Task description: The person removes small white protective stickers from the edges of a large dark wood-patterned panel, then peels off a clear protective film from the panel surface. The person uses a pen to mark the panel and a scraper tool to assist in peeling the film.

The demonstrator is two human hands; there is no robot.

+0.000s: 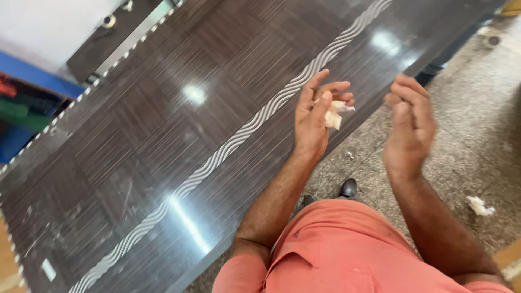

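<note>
My left hand (313,116) pinches a crumpled white paper wad (334,113) at its 3 o'clock, above the dark panel's (179,130) edge; it looks light, soft, best held by fingertips, while my right hand (410,127) hangs loosely curled, empty.

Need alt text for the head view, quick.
The left hand holds a crumpled white wad above a glossy dark wood-grain panel; the right hand is raised beside it, empty. Another white scrap lies on the speckled floor.

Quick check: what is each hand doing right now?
Left hand: fingers curled around a crumpled whitish wad, holding it.
Right hand: loosely curled, nothing in it, raised beside the left.
</note>
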